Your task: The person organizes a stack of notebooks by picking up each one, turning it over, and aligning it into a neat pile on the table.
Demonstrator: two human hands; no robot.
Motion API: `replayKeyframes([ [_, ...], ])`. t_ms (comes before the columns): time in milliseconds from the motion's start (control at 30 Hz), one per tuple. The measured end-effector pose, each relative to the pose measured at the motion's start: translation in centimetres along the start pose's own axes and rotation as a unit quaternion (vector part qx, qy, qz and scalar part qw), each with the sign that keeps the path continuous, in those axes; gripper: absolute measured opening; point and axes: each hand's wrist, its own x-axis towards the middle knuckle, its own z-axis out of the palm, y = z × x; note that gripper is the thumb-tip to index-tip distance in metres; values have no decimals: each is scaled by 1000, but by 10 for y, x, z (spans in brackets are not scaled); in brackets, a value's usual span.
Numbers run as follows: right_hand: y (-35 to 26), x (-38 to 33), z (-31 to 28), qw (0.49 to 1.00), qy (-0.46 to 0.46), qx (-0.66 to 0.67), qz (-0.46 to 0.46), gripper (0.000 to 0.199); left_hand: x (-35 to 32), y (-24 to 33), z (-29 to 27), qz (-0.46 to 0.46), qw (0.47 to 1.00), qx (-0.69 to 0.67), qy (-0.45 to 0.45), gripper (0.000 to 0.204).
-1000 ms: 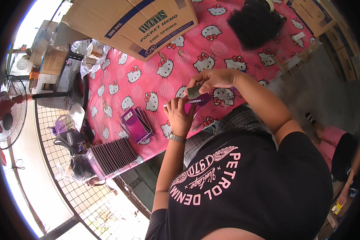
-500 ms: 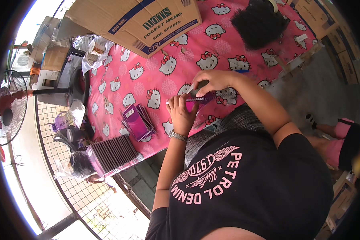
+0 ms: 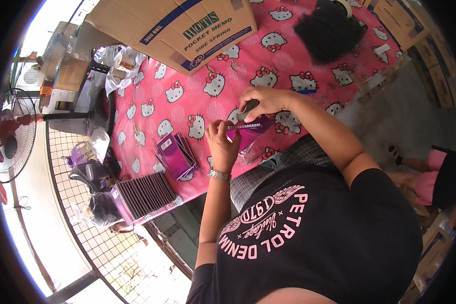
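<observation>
A purple pocket notebook [image 3: 247,135] with a row of pale marks along its spiral edge lies near the table's front edge. My left hand [image 3: 222,147], wearing a metal watch, has its fingers and thumb closed on the notebook's left end. My right hand [image 3: 269,99] grips a dark grey, rounded hand-held piece [image 3: 249,107] just above the spiral edge; its exact kind does not show. To the left lies a small fanned pile of purple notebooks [image 3: 174,156]. A long row of notebooks stacked with their spirals showing [image 3: 146,195] sits at the table's front left corner.
A pink patterned cloth [image 3: 187,106] covers the table. A large cardboard box [image 3: 197,30] stands at the back. At the back right is a heap of black spiral bindings [image 3: 329,33]. A fan [image 3: 15,137] is at far left; another person's leg [image 3: 410,164] shows at right.
My left hand has shifted slightly left along the notebook. The dark piece in my right hand has tilted more upright, showing more of its rounded end.
</observation>
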Motion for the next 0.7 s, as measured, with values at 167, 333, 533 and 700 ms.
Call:
replayKeyframes([
  [167, -4, 8, 9, 995, -27, 82, 40, 42, 4, -18, -11, -13, 1000, -9, -24, 25],
  [333, 4, 18, 16, 959, -80, 270, -8, 44, 6, -23, -12, -55, 988, -132, -62, 24],
  [533, 9, 15, 4, 907, 233, -326, 130, 49, 5, -30, -12, -125, 967, -201, -90, 21],
  [700, 51, -39, -6, 858, 400, -308, 89, 72, -10, -36, 7, -163, 894, -416, 48, 17],
])
